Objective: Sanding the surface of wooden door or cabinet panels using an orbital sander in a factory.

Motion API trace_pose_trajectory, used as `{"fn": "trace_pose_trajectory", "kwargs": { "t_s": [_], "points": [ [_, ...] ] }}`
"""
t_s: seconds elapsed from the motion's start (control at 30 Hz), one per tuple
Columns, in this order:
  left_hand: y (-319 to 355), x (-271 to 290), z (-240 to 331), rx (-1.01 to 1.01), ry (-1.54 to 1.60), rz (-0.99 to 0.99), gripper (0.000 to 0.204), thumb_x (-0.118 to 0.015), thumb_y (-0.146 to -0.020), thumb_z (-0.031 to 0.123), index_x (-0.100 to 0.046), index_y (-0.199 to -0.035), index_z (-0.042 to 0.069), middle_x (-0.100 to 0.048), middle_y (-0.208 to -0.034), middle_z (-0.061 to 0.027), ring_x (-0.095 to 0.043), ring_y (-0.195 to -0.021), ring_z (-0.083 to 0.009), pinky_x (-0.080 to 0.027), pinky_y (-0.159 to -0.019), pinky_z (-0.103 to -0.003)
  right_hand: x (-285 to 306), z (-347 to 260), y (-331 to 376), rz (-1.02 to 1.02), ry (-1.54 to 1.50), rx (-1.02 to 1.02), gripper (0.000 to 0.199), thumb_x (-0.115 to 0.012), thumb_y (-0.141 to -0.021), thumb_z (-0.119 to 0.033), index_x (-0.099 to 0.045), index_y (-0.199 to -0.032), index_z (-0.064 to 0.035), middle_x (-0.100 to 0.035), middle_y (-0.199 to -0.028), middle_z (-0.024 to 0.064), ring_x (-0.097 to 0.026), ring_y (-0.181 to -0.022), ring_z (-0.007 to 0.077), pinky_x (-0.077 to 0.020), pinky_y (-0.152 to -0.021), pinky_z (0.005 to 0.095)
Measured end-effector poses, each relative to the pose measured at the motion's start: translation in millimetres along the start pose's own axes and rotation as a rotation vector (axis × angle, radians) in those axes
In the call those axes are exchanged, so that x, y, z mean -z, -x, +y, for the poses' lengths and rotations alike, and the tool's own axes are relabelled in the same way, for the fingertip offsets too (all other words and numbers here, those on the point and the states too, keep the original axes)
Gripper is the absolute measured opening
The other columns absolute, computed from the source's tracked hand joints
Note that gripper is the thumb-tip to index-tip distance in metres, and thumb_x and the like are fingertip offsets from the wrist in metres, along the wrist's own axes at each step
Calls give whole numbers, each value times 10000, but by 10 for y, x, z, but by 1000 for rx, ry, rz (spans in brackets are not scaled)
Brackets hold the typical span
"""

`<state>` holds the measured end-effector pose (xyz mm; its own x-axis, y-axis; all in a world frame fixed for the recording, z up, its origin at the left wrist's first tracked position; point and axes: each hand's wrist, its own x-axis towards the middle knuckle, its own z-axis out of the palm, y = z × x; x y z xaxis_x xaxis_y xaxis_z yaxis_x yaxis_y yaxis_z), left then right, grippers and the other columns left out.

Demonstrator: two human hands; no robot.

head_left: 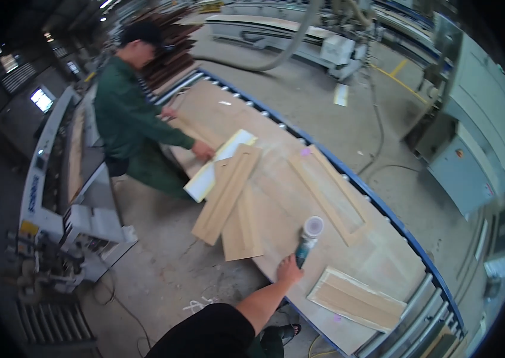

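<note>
One arm of the person comes up from the lower edge, and which arm it is cannot be told for sure; it reads as the left hand (pixel 289 269), with its fingers wrapped around the dark handle of a small power sander (pixel 308 236). The sander has a pale round disc at its far end and rests on the counter (pixel 384 253), a long wooden slab with a blue rail and a row of rollers along its far edge. The other hand is out of sight.

Five wooden panels lie on the counter. Two long tan ones with raised borders overlap near the left edge, the upper panel (pixel 227 192) slanting over the lower panel (pixel 242 225) and both sticking out past the counter's edge. A white-faced panel (pixel 215 166) lies just beyond them. A framed panel (pixel 330 194) sits just right of the sander, and another framed panel (pixel 356 299), pale around its rim, lies near the bottom right.

A co-worker in a green jacket (pixel 124 116) and dark cap leans over the far end, one hand (pixel 203 150) pressed on the white-faced panel (the second hand is partly hidden further back).

A grey hose (pixel 282 51) curves across the concrete floor. Grey machines stand at the left and right rims, bent and blurred by the lens.
</note>
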<state>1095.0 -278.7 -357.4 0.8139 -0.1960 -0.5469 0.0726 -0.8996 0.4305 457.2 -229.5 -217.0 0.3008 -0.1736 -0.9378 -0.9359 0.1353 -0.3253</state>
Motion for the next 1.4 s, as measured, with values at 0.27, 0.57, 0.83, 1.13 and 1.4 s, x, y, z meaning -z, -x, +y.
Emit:
{"fn": "trace_pose_trajectory", "kwargs": {
  "t_s": [0.27, 0.57, 0.83, 1.13, 1.4],
  "points": [
    [-133, 47, -17, 89, 34, 30, 774, -830, -815, 325, -457, -1460, 116, -554, -1467, -196, -557, -1361, -388, -504, -1093, -546, -52, -653, -198, -20, 9, -72, 584, -558, -1085, -463, -559, -1528, -83, -709, -1329, 189, -651, -1172, 240, -494, -1042, 403],
    [1038, -164, -376, 85, 982, -545, 600, -888, -804, 216, -564, -1280, 47, -682, -1061, -103, -699, -903, -237, -589, -784, -386, 186, -2652, -1365, 317, -393, 592, 430, -612, -1091, -308, -685, -1343, 32, -755, -1225, 149, -683, -1172, 205, -509, -1044, 351],
    [2713, -314, -400, -27, 652, -1077, 815, -866, -844, 148, -427, -1520, 26, -598, -1373, -113, -600, -1276, -233, -479, -1102, -402, 349, -2318, -1369, -220, -1389, 608, 710, -744, -985, -397, -492, -1489, 34, -673, -1325, 206, -651, -1265, 313, -479, -1132, 421],
    [2819, -1392, 121, -282, 232, -1027, 646, -783, -964, 213, -446, -1462, -24, -523, -1453, -175, -555, -1360, -255, -431, -1137, -389, 1551, -1164, -1302, 193, -1477, 783, 852, -926, -737, -302, -516, -1399, 44, -701, -1014, 138, -725, -935, 302, -570, -982, 522],
    [657, -1281, -17, -138, 237, 137, 737, -734, -967, 330, -435, -1557, 6, -426, -1561, -268, -419, -1444, -425, -341, -1206, -489, 3352, -779, -2252, 543, -1211, 817, 660, -820, -793, -218, -621, -1377, 17, -702, -1168, 73, -690, -1011, 182, -554, -892, 322]
  ]
}}
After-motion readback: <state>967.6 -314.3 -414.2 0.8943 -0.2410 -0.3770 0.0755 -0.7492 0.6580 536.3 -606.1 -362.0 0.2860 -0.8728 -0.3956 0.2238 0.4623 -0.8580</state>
